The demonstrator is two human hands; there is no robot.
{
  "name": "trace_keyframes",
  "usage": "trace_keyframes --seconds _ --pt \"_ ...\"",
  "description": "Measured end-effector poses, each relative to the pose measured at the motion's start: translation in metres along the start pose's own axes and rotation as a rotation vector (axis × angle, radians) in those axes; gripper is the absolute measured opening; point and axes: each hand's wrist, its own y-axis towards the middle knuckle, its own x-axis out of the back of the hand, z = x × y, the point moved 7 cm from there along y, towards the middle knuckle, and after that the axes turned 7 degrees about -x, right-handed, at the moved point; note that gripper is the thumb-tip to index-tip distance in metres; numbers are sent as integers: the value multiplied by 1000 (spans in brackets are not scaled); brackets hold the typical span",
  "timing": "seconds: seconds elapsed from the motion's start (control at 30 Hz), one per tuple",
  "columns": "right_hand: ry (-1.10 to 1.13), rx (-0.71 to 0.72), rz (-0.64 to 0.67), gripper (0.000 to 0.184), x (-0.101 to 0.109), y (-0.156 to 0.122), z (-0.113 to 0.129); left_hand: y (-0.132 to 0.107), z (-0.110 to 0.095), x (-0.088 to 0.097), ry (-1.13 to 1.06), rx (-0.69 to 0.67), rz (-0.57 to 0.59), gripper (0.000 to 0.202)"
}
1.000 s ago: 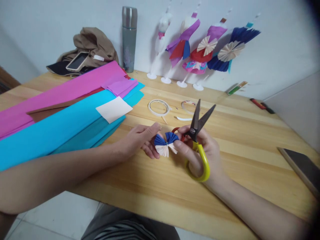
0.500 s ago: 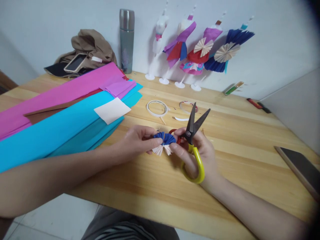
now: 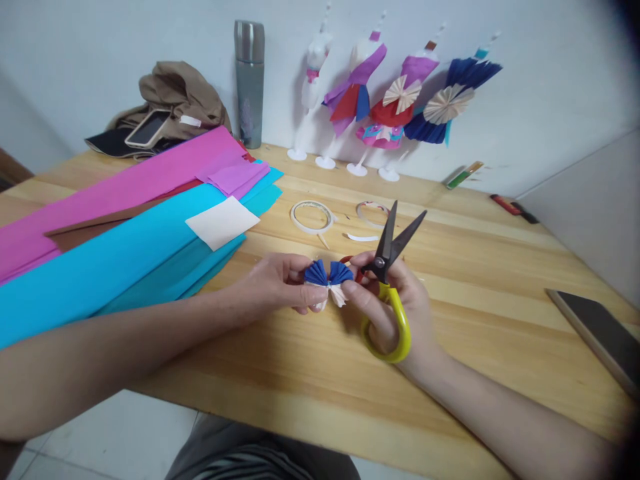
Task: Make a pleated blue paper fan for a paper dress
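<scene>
A small pleated paper bow (image 3: 329, 275), dark blue above and pale cream below, is held over the table between both hands. My left hand (image 3: 280, 283) is closed, pinching the bow's left side between thumb and fingers. My right hand (image 3: 395, 293) touches the right side with its thumb and fingertips. Hung on that same hand is a pair of scissors (image 3: 381, 263) with a yellow and a red handle. Its dark blades stand apart and point up and away from me. The red handle is mostly hidden behind the fingers.
Folded crepe paper (image 3: 125, 247) in pink, brown and blue covers the left side, a cream piece (image 3: 223, 223) on top. Two tape rolls (image 3: 313, 205) lie beyond my hands. Several dressed mannequin stands (image 3: 393, 113) and a flask (image 3: 249, 100) line the wall. A tablet (image 3: 595, 333) lies right.
The blue pleats of the bow now stand more upright, with a clearer gap in the middle. The scissors have shifted slightly right and down. Both hands keep their hold.
</scene>
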Motion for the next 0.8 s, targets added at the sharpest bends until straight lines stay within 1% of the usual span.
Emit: trace_keyframes --seconds 0.1,0.17,0.37,0.5,0.6,0.7,0.8 --pt "-14 9 -8 19 1 0 -1 1 2 0 -1 18 6 22" --pt "-23 23 -2 20 0 -1 -1 1 1 1 10 16 -16 18" --pt "25 33 24 22 -2 -1 -2 1 -5 3 28 4 -58 18" --pt "49 42 59 22 -2 0 0 1 -6 3 39 28 -70 16" --pt "62 20 76 22 -1 2 2 0 -6 2 64 61 -46 15" --pt "52 -3 123 22 -4 2 6 0 -7 0 87 60 -13 15" --pt "-9 -3 135 24 -6 0 8 -1 -7 0 100 32 20 23"
